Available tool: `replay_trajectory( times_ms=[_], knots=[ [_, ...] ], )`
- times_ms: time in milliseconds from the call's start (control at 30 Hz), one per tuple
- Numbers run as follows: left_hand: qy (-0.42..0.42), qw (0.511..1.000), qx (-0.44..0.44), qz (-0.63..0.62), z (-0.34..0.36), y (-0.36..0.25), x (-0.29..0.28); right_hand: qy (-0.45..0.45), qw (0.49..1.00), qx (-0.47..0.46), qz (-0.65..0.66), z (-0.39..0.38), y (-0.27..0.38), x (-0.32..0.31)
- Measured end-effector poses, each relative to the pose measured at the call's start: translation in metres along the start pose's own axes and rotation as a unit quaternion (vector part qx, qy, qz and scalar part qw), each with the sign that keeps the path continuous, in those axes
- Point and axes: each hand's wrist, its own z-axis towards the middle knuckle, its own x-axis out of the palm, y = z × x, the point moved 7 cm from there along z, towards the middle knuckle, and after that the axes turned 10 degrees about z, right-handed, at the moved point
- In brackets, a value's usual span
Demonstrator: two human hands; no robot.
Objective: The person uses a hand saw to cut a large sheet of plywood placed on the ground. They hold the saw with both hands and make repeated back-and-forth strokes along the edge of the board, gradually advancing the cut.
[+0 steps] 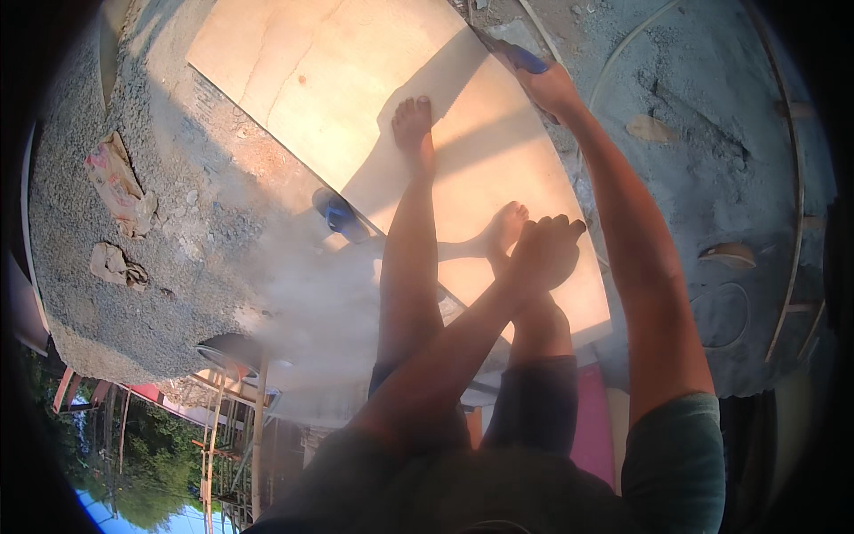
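Your right hand grips a blue-handled tool at the edge of the pale board. Your left hand is curled near your right foot; whether it holds anything cannot be determined.

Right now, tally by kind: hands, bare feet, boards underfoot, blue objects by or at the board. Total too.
Hands: 2 (left hand, right hand)
Bare feet: 2
Pale board: 1
Blue objects: 2 (blue tool in the right hand, blue item at the board's edge)
Total: 7
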Motion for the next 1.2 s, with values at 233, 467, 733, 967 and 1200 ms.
replay_trajectory(
  times_ms=[233,467,733,967,1200],
  knots=[
    [-0.053,0.997,-0.031,-0.042,-0.012,0.003,-0.023,0.077,0.993,0.043,0.079,-0.047,0.013,-0.039],
    [0.017,1.000,-0.012,0.004,0.005,-0.010,-0.013,0.003,1.000,-0.011,-0.004,0.050,0.005,0.007],
    [-0.009,0.999,-0.033,-0.027,-0.010,0.000,-0.031,0.072,0.996,0.037,0.048,-0.055,0.009,-0.028],
    [0.007,1.000,0.000,-0.027,0.002,-0.012,-0.017,0.066,0.997,-0.001,0.029,0.018,0.013,-0.024],
    [0.007,1.000,-0.013,0.016,-0.020,0.013,0.009,0.073,0.997,0.001,0.009,-0.029,0.024,-0.024]
  ],
)
